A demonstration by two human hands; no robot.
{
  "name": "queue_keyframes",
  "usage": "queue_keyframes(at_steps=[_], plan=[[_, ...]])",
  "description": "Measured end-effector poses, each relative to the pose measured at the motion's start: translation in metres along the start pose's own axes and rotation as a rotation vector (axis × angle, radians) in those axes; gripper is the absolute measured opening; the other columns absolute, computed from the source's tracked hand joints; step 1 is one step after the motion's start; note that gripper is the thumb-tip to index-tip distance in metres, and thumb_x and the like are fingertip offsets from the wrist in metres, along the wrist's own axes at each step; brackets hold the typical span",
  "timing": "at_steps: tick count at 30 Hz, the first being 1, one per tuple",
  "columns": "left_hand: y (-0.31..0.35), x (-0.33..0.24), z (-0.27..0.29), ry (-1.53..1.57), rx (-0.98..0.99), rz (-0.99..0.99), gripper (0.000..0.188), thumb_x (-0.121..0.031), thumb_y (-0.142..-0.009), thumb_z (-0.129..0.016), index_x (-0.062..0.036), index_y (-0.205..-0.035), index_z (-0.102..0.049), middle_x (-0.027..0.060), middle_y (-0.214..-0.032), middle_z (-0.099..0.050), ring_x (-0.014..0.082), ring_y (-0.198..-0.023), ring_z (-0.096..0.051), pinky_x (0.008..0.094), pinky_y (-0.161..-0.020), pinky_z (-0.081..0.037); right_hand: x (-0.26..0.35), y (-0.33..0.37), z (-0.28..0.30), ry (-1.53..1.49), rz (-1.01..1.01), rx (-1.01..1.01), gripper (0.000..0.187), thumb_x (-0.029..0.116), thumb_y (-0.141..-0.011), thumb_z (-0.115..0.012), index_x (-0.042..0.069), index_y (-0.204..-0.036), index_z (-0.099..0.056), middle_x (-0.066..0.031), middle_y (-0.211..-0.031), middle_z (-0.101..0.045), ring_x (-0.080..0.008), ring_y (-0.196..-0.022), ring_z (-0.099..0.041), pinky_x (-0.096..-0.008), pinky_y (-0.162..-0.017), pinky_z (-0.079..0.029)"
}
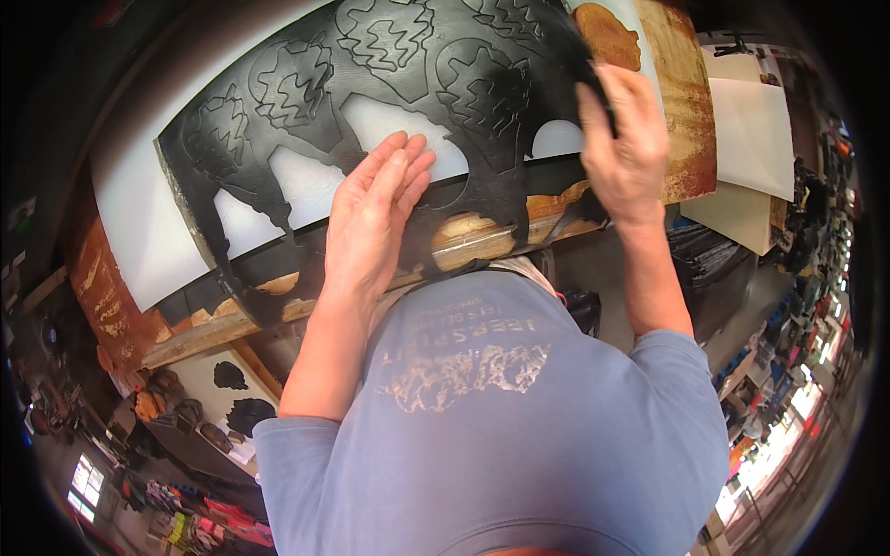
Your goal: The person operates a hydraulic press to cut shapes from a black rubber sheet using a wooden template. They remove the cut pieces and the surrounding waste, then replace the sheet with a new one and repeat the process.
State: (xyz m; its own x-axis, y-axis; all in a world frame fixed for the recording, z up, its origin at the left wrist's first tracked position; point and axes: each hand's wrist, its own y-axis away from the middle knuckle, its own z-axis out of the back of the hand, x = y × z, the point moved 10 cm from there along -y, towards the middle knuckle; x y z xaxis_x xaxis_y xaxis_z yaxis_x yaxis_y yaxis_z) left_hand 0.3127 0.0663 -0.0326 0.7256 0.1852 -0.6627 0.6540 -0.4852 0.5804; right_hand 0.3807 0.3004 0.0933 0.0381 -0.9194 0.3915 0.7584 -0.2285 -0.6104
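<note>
A large sheet of black leather (pixel 399 83) lies on a white board (pixel 139 232), with rounded jagged shapes outlined in it and gaps along its near side. Strips of it hang down over the near edge. My left hand (pixel 371 208) is above the near side, fingers stretched out and close together, nothing in them. My right hand (pixel 630 148) is at the sheet's right edge, thumb and fingers closed around a black leather edge. That hand is somewhat blurred.
A brown leather piece (pixel 607 37) lies beyond my right hand. The worn wooden table (pixel 681 102) shows at the right, its near beam (pixel 477 246) just before my body. White sheets (pixel 751 134) stand further right. Small black cut-outs (pixel 248 414) lie on a lower surface at left.
</note>
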Motion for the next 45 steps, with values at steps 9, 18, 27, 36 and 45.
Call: queue_keyframes(at_steps=[9, 18, 27, 36, 45], plan=[[-0.02, 0.009, -0.016, 0.032, 0.002, 0.045, 0.054, -0.022, -0.107, -0.066, 0.0117, -0.146, -0.048, 0.0239, -0.145, -0.06, 0.0306, -0.129, -0.063, 0.0441, -0.117, -0.048, 0.016, 0.043, -0.077, 0.09, -0.005, 0.285, 0.051, 0.005, -0.08, -0.081, -0.001, -0.13, -0.069, -0.0146, -0.116, -0.062, -0.0338, -0.099, -0.056, -0.0417, -0.084, -0.054], [-0.008, 0.01, -0.014, 0.187, -0.07, 0.007, 0.044, -0.019, -0.106, -0.067, 0.0123, -0.134, -0.055, 0.024, -0.137, -0.063, 0.0328, -0.125, -0.065, 0.0416, -0.111, -0.052, 0.013, 0.036, -0.072, 0.053, -0.045, 0.218, 0.045, 0.012, -0.087, -0.083, -0.003, -0.127, -0.07, -0.0175, -0.115, -0.062, -0.0348, -0.099, -0.057, -0.043, -0.082, -0.053], [-0.026, 0.008, -0.02, 0.013, 0.042, 0.061, 0.034, -0.018, -0.106, -0.067, 0.0038, -0.131, -0.062, 0.0116, -0.128, -0.068, 0.0201, -0.113, -0.067, 0.0352, -0.099, -0.053, 0.017, 0.032, -0.083, 0.11, -0.061, 0.251, 0.043, 0.017, -0.091, -0.08, -0.006, -0.126, -0.07, -0.0187, -0.115, -0.061, -0.0366, -0.101, -0.056, -0.0431, -0.084, -0.054], [-0.038, 0.02, -0.024, 0.211, 0.067, 0.043, 0.027, -0.018, -0.107, -0.066, 0.0011, -0.126, -0.063, 0.0112, -0.118, -0.069, 0.0215, -0.111, -0.067, 0.0401, -0.104, -0.056, 0.019, 0.032, -0.085, 0.12, -0.058, 0.282, 0.049, 0.024, -0.092, -0.079, -0.007, -0.128, -0.068, -0.0202, -0.119, -0.061, -0.0377, -0.104, -0.055, -0.0433, -0.082, -0.056], [-0.062, 0.032, -0.047, 0.285, 0.271, 0.032, 0.021, -0.022, -0.11, -0.063, -0.002, -0.112, -0.068, 0.008, -0.111, -0.072, 0.0185, -0.106, -0.07, 0.0366, -0.098, -0.056, 0.013, 0.029, -0.082, 0.037, -0.096, 0.291, 0.063, 0.041, -0.087, -0.085, -0.004, -0.129, -0.069, -0.0194, -0.121, -0.063, -0.0365, -0.105, -0.055, -0.0443, -0.087, -0.054]])
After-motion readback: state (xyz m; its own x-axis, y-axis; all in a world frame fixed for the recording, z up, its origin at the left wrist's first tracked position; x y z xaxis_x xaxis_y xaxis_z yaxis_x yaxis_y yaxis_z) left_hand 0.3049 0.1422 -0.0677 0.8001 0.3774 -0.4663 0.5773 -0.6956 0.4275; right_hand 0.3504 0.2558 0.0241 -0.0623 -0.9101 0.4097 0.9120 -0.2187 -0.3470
